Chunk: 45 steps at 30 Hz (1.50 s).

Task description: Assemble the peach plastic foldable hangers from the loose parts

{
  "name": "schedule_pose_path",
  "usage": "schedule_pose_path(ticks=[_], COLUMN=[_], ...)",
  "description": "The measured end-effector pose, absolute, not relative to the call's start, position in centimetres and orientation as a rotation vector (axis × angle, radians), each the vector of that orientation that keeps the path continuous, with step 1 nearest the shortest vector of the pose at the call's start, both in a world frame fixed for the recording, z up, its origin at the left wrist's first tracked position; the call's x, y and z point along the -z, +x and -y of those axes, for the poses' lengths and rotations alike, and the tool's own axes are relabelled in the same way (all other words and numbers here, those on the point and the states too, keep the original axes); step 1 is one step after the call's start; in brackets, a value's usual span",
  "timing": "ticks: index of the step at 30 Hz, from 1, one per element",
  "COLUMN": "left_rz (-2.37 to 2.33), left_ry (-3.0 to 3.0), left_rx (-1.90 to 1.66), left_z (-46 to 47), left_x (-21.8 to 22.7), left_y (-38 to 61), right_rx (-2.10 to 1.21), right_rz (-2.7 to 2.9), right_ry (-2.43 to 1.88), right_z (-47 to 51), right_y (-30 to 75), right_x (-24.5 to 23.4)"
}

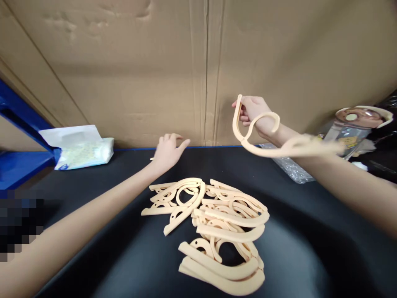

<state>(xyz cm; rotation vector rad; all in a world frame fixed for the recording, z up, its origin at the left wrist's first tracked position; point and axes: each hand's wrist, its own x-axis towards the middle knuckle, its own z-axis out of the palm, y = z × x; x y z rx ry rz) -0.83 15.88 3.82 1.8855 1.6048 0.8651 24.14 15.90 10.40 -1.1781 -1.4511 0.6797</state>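
My right hand is raised in front of the cardboard, its fingers closed on one arm of a peach plastic folding hanger. The hanger's curved hook shows over my wrist, and its far arm is blurred by motion. Near the back edge of the black table, my left hand has its thumb stretched apart from the fingers. A small pale tip pokes out beside that wrist; what it belongs to is hidden. Between my arms lies a loose pile of folded peach hangers, several of them overlapping.
Cardboard walls off the back of the black table. At the left, a white tissue pack lies by a blue frame. To the right are a clear plastic bag and a clear jug with a brown lid.
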Motion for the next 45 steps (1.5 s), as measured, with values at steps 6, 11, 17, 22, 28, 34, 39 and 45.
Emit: schedule_pose_path(ticks=[6,11,17,22,28,34,39,45], left_rz=[-0.792,-0.858,-0.89,-0.957,-1.008,-1.133,-1.109,-1.005], left_ry=[1.293,1.186,1.284,1.408,1.525,1.649,1.552,1.533], left_rx=[-0.599,-0.765,-0.649,-0.609,-0.625,-0.617,-0.736,-0.889], left_z=[-12.3,-11.8,-12.6,-12.4,-12.4,-11.5,-11.7,-12.4], left_x=[-6.2,-6.2,-5.8,-5.5,-4.7,-6.2,-7.5,-7.6], left_y=[4.0,4.2,4.0,4.6,5.0,4.7,4.8,6.2], right_rx=[-0.725,-0.353,0.291,0.524,0.516,0.381,0.475,0.43], right_rz=[1.266,1.625,2.469,2.571,2.684,2.576,2.434,2.323], right_ry=[-1.174,-1.401,-1.348,-1.538,-1.642,-1.84,-2.092,-2.186], right_z=[-14.6,-13.2,-10.9,-9.6,-9.1,-11.8,-13.2,-13.1], right_y=[23.5,26.6,26.3,23.7,22.7,27.3,29.9,28.5], right_x=[-10.9,-9.6,-8.7,-7.7,-7.4,-7.2,-3.7,-1.0])
